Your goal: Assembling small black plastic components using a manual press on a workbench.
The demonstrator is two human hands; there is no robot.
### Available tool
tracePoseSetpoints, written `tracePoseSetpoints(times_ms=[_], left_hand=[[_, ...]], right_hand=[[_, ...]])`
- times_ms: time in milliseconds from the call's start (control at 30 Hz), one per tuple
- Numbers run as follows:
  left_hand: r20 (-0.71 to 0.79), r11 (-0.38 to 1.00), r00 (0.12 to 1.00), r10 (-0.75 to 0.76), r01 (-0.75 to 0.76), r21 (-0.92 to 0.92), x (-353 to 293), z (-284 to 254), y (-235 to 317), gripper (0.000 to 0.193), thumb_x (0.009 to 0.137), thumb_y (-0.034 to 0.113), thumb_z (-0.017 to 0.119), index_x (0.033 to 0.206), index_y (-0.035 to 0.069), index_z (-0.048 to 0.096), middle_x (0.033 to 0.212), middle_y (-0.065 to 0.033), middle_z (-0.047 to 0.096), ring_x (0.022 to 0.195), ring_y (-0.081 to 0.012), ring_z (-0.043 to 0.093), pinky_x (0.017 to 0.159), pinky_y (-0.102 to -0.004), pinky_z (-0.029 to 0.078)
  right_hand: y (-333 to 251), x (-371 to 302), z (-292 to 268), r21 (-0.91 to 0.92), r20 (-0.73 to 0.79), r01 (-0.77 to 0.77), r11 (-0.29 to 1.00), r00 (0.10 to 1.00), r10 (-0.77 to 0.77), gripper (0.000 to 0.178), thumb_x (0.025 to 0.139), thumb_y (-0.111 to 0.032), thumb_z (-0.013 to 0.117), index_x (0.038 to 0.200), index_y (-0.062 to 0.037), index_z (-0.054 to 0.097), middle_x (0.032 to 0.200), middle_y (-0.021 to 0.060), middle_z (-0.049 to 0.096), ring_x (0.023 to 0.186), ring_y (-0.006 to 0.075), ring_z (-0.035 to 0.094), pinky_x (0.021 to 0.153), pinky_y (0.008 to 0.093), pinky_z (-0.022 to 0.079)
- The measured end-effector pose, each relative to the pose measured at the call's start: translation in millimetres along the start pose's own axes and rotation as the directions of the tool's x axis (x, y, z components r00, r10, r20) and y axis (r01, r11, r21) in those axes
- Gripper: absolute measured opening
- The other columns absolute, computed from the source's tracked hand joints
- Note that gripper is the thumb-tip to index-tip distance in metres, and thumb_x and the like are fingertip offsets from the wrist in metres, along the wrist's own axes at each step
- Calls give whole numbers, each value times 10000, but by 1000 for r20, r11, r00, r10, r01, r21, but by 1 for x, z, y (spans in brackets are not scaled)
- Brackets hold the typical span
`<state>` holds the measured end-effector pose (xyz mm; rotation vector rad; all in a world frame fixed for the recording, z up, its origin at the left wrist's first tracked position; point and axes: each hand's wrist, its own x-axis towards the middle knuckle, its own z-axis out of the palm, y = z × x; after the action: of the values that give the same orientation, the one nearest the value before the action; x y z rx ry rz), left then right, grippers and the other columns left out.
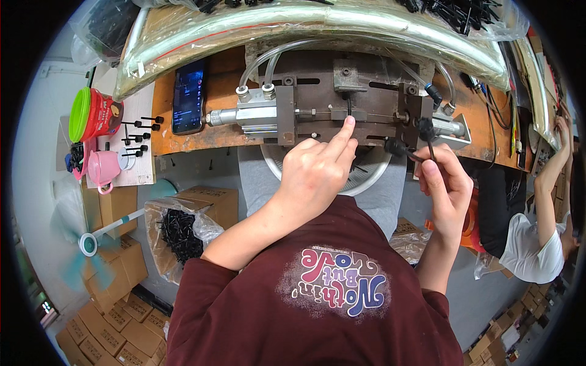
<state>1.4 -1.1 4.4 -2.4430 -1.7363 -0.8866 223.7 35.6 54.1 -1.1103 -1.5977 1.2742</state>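
Note:
My left hand [318, 166] reaches over the middle of a metal clamping jig [317, 100]. Its index finger is stretched along a thin black stem [349, 106] at the jig's central block, the other fingers curl, and the thumb is hidden beneath. Right of the jig, my right hand [448, 186] pinches black stemmed parts between thumb and fingers. One round dark head [425, 128] points up; another [397, 147] points left toward the jig. Air cylinders [256, 116] flank the jig, the right one [448, 127] lying just beyond the held parts.
A phone [188, 97] leans left of the jig. Several black parts [135, 137] lie by a pink cup [104, 168] and a red-green tub [96, 116]. Below are a white basin [271, 161], a bag of black parts [180, 235] and a fan [88, 244]. Another person [537, 244] sits right.

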Motion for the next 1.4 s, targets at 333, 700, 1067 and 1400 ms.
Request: tracePoseSetpoints(times_ms=[333, 700, 1067, 1400], left_hand=[[427, 90, 892, -148, 442, -893, 4, -49, 7, 329, 774, -110, 757, 1099, -92, 709, 1049, -156, 665, 879, -157, 669, 682, -242, 578], [3, 966, 999, -42, 41, -256, -12, -15, 1, 305, 733, 30, 785, 1032, 31, 723, 1231, -118, 671, 895, -233, 682, 807, -339, 568], [41, 1000, 999, 18, -19, 24, 4, -3, -1, 241, 730, 98, 785, 961, 45, 741, 1251, -95, 687, 690, -190, 660, 649, -293, 522], [-20, 796, 1000, 21, -29, -605, 7, -31, 11, 375, 748, 94, 807, 1112, 51, 732, 1149, -102, 724, 918, -248, 727, 763, -320, 582]], right_hand=[[-2, 3, -5, -242, 238, 181, 953, 964, -122, 157, 835, 34, 690, 991, 33, 715, 897, 103, 683, 791, 189, 631, 709, 287, 488], [-2, 0, 4, -129, -190, 57, 990, 978, -81, 353, 988, -16, 566, 1337, 12, 605, 864, 74, 662, 638, 51, 513, 587, 189, 406], [-2, -14, -11, 299, -236, 37, 954, 971, 36, 169, 981, -39, 588, 1118, 59, 604, 834, 172, 711, 564, 139, 617, 579, 226, 492], [12, -10, 6, 459, -106, -174, 871, 963, 248, 220, 1021, -181, 582, 1018, 28, 650, 744, 118, 674, 474, 73, 518, 442, 172, 383]])
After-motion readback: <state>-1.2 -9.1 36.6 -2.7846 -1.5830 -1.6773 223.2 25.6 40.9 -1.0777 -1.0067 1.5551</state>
